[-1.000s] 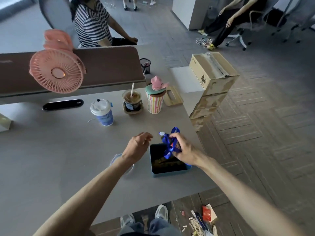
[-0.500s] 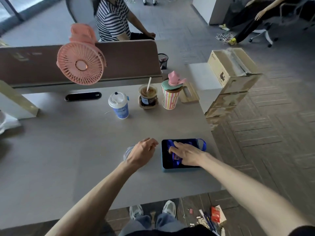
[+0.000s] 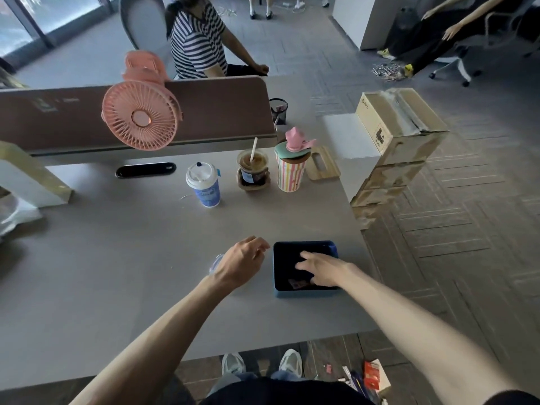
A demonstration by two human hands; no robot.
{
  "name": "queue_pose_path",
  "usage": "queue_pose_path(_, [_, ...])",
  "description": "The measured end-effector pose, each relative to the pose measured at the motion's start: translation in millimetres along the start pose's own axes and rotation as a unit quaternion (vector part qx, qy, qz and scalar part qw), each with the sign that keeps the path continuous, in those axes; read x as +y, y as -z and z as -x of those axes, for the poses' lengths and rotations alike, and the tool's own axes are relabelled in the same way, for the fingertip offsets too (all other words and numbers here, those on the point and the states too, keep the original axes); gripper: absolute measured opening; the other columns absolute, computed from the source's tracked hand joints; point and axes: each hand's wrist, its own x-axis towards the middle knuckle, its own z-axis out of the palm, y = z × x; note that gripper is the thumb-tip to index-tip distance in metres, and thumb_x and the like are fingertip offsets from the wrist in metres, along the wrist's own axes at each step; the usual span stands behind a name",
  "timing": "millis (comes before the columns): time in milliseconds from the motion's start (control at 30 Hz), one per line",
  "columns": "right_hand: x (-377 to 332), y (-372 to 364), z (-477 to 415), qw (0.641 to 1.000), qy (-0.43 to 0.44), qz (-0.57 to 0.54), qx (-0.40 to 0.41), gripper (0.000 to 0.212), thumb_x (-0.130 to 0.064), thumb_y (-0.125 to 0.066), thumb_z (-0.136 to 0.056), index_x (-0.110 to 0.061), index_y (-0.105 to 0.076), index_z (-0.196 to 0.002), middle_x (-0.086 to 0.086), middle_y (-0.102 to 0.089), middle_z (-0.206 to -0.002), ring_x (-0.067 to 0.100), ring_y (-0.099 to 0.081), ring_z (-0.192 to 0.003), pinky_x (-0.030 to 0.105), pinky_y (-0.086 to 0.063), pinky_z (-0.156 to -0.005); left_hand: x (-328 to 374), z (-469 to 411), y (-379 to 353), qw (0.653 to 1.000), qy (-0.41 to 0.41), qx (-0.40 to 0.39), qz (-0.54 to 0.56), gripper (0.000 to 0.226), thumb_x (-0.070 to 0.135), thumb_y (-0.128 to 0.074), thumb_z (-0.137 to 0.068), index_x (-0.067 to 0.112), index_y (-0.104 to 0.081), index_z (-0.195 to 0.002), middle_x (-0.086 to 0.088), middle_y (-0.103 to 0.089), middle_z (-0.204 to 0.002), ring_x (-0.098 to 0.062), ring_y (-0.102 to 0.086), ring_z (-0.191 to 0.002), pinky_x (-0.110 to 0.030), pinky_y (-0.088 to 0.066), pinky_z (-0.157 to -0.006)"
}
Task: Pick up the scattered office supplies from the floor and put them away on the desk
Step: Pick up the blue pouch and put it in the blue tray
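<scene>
While inside the blue tray (image 3: 304, 293), right hand (image 3: 324, 270), fingers straight; left hand (image 3: 242, 264) loosely curled; paper cup (image 3: 204, 185) beyond.

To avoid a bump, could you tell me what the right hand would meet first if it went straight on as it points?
The right hand, pointing left inside the blue tray, would likely meet the tray's left wall first; if held above it, the left hand beyond. Depth is unclear.
</scene>
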Motion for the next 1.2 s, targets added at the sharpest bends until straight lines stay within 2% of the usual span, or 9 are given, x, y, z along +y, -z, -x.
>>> queue_pose_path(67, [4.5,1.8,5.5,0.998,-0.004,-0.022,0.055,0.052,-0.015,-0.057,-0.092,-0.02,-0.044,-0.142,0.007,-0.03,-0.151,0.029,-0.039,-0.133,0.042,-0.04,-0.104,0.6,2.4,-1.0,1.0,0.007,-0.002,-0.006,0.025,0.014,-0.048,-0.088,0.02,-0.064,-0.106,0.003,-0.066,-0.103,-0.02,-0.064,-0.091,-0.029,-0.051,-0.078])
queue_pose_path(167, [16.3,3.1,17.2,0.99,-0.027,0.103,0.088,0.051,-0.023,-0.058,-0.091,-0.02,-0.044,-0.141,0.009,-0.035,-0.149,0.029,-0.034,-0.134,0.04,-0.034,-0.106,7.1,5.1,-4.6,1.0,0.011,0.003,-0.029,0.026,0.012,-0.048,-0.09,0.019,-0.064,-0.109,0.003,-0.066,-0.106,-0.019,-0.063,-0.093,-0.018,-0.042,-0.073])
queue_pose_path(333, [11.8,5.8,22.1,0.958,-0.037,0.279,0.049,0.031,-0.004,-0.057,-0.087,-0.015,-0.056,-0.116,0.008,-0.063,-0.113,0.028,-0.05,-0.113,0.034,-0.037,-0.091,24.0,9.0,-9.4,0.997,0.019,0.035,-0.064,0.026,0.015,-0.046,-0.093,0.02,-0.063,-0.113,0.007,-0.065,-0.111,-0.014,-0.062,-0.097,-0.008,-0.027,-0.067])
queue_pose_path(467, [5.7,6.3,12.3,0.977,-0.064,-0.019,0.202,0.026,0.007,-0.046,-0.085,-0.014,-0.059,-0.092,0.008,-0.061,-0.096,0.028,-0.06,-0.091,0.03,-0.038,-0.07,30.6,13.1,-11.1,0.997,0.035,0.049,-0.048,0.026,0.013,-0.048,-0.091,0.019,-0.065,-0.109,0.006,-0.067,-0.107,-0.016,-0.063,-0.096,-0.007,-0.029,-0.069])
queue_pose_path(567, [-3.1,-2.0,5.2,0.957,-0.086,-0.231,0.156,0.025,-0.005,-0.05,-0.089,-0.014,-0.063,-0.109,0.005,-0.059,-0.111,0.026,-0.06,-0.098,0.029,-0.045,-0.073,31.6,17.5,-16.9,0.997,0.048,0.047,-0.033,0.023,0.009,-0.051,-0.089,0.016,-0.067,-0.104,0.004,-0.068,-0.102,-0.019,-0.064,-0.091,-0.008,-0.033,-0.069])
queue_pose_path(700, [-6.5,-4.6,12.5,0.965,-0.073,-0.251,0.016,0.043,-0.03,-0.065,-0.084,-0.023,-0.056,-0.126,0.002,-0.05,-0.128,0.025,-0.056,-0.112,0.034,-0.049,-0.092,31.7,25.1,-27.5,0.999,0.022,0.019,-0.015,0.024,0.004,-0.054,-0.085,0.01,-0.067,-0.103,-0.007,-0.067,-0.102,-0.027,-0.065,-0.085,-0.025,-0.047,-0.072])
queue_pose_path(967, [-18.4,-4.3,74.1,0.955,-0.069,-0.105,0.27,0.047,-0.028,-0.04,-0.102,-0.018,-0.036,-0.148,0.007,-0.039,-0.151,0.027,-0.039,-0.135,0.038,-0.039,-0.107,49.0,46.1,-26.6,0.997,0.03,-0.028,-0.06,0.058,0.029,-0.057,-0.09,0.011,-0.038,-0.141,-0.01,-0.037,-0.146,-0.029,-0.042,-0.13,-0.036,-0.038,-0.105])
queue_pose_path(1100, [-42.2,-31.2,107.6,0.907,-0.02,-0.169,0.385,0.051,-0.029,-0.045,-0.101,-0.019,-0.034,-0.149,0.007,-0.033,-0.155,0.025,-0.032,-0.142,0.042,-0.034,-0.113,61.4,72.6,-19.1,0.993,-0.004,-0.041,-0.107,0.065,0.039,-0.048,-0.094,0.014,-0.022,-0.148,-0.008,-0.018,-0.156,-0.027,-0.021,-0.142,-0.038,-0.025,-0.115])
queue_pose_path(1200, [-74.2,-48.4,151.3,0.855,-0.009,-0.264,0.446,0.052,-0.029,-0.05,-0.099,-0.019,-0.036,-0.148,0.004,-0.034,-0.154,0.017,-0.031,-0.142,0.028,-0.026,-0.115,68.1,104.2,-16.2,0.992,-0.058,-0.022,-0.113,0.065,0.041,-0.046,-0.094,0.012,-0.025,-0.148,-0.01,-0.019,-0.156,-0.028,-0.024,-0.141,-0.041,-0.027,-0.114])
